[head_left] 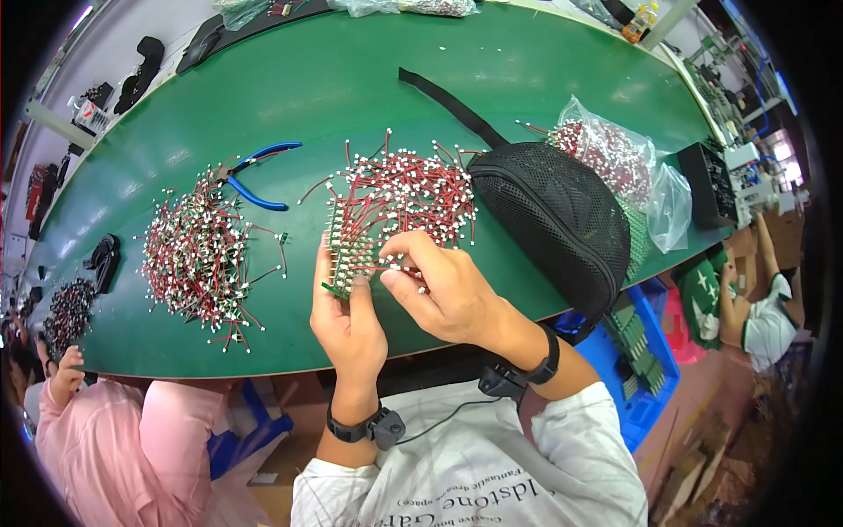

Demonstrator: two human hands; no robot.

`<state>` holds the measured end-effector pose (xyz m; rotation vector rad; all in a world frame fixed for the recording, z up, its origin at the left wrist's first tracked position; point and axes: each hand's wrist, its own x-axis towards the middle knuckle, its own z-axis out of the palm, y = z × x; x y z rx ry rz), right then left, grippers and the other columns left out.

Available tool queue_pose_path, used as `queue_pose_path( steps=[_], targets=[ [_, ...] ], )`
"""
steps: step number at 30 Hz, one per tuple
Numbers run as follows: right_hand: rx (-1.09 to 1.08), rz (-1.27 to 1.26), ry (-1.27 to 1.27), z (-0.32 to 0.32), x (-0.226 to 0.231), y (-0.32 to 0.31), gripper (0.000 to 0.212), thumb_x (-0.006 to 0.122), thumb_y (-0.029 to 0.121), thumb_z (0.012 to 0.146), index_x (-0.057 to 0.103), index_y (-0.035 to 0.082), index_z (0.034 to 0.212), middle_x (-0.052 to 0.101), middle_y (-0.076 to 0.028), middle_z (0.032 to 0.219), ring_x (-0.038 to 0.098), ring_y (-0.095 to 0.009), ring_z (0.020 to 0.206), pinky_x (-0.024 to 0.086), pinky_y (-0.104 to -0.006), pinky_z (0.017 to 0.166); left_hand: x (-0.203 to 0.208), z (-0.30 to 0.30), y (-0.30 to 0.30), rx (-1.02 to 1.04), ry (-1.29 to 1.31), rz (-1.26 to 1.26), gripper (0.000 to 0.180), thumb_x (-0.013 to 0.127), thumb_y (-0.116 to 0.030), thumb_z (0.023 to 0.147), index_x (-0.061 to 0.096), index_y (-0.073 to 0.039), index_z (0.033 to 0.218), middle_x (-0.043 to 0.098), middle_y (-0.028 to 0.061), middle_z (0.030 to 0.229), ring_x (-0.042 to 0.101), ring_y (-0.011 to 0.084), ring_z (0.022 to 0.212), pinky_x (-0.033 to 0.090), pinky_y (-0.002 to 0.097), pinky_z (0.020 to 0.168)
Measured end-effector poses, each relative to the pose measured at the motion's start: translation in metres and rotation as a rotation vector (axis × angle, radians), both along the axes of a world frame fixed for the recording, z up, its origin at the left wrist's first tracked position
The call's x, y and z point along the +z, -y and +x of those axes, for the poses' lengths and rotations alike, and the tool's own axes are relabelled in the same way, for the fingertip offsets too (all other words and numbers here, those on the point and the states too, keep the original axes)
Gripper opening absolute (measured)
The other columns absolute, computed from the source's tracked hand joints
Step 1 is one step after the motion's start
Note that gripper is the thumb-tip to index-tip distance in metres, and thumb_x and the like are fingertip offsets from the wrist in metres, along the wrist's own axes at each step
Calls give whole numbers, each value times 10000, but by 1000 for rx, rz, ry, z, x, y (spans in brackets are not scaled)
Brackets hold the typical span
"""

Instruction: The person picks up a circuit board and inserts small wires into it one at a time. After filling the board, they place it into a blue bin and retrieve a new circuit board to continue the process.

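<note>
My left hand [348, 321] grips a green circuit board panel [351, 255] upright by its edges, thumb on the near side. Rows of small pale connectors cover the panel. Close by its right side, my right hand [448, 290] pinches a short red wire lead [386, 263] with white plugs between thumb and forefinger; other leads hang under the fingers. Just behind both hands spreads a pile of red wire leads with white connectors [413, 189]. A second, denser heap of small boards with red wires [195, 255] lies to the left, with blue-handled pliers [259, 189] at its far edge.
A black mesh bag [553, 220] with a strap lies to the right of the leads. Beyond it are a clear plastic bag of leads [615, 167] and a black box [705, 186]. A blue crate [645, 386] holds green boards below the table edge. A person in pink [132, 439] sits at left.
</note>
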<state>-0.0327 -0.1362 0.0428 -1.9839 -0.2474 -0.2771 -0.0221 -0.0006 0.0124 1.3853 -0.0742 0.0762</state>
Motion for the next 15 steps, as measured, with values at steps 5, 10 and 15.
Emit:
queue_pose_path(
  steps=[5, 10, 15],
  targets=[
    [39, 29, 47, 6, -11, 0, 231, 610, 40, 891, 512, -8, 1094, 592, -124, 756, 586, -203, 582, 453, -324, 539, 0, 2, 1, 41, -2, -31, 512, 457, 87, 935, 334, 79, 1432, 567, 120, 1250, 574, 127, 1049, 462, 265, 918],
    [60, 46, -13, 9, 0, 0, 191, 577, 16, 903, 519, -9, 1083, 605, -118, 771, 601, -194, 615, 470, -320, 571, -2, 7, -4, 82, 3, 10, 516, 463, 76, 935, 336, 73, 1435, 575, 107, 1227, 569, 112, 1008, 463, 250, 893],
    [13, 22, 18, 13, -8, 7, 108, 546, -6, 910, 544, -20, 1018, 618, -130, 773, 627, -202, 670, 484, -301, 599, -4, 13, -9, 163, 65, 83, 511, 456, 69, 938, 337, 72, 1435, 574, 96, 1234, 566, 105, 1011, 461, 249, 896]
  ],
)
